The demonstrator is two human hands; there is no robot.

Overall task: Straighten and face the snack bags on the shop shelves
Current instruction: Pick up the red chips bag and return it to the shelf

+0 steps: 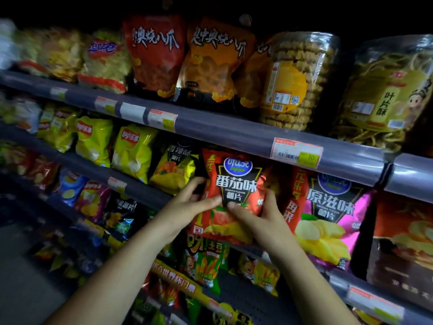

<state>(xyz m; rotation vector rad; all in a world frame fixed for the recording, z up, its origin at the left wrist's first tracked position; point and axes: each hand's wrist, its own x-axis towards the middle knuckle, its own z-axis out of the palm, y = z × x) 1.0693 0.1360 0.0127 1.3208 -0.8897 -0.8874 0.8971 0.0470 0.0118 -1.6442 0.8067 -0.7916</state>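
Two hands hold one red crisp bag [236,181] by its lower half. The left hand [187,205] curls round the bag's left edge with its thumb laid across the front. The right hand [260,219] pinches the right edge, thumb on the front and fingers tucked behind. The two thumb tips nearly meet on the black panel.

Just above the thumbs the print reads "Copico", "番茄味", "TOMATO FLAVOR" and "薯片". The bag faces outward on the middle shelf, beneath the grey shelf rail [234,134].

Right of the right hand's fingers, touching the red bag, stands a pink bag [337,214] marked "原滋味" and "薯片". Left of the left hand's fingers sits a yellow-and-black bag [173,167] reading "香辣味", and further left two yellow Lay's bags [133,151].

Up and right of the fingers, a price tag [296,153] on the rail shows "10."; the rest of it is too blurred to read.

On the shelf above are a red pouch [157,55] and an orange pouch [210,59] with brush-style characters, a clear biscuit tub [295,80], and a clear bag [384,97] labelled "叶片酥".

Below the wrists lies a green bag [203,261].
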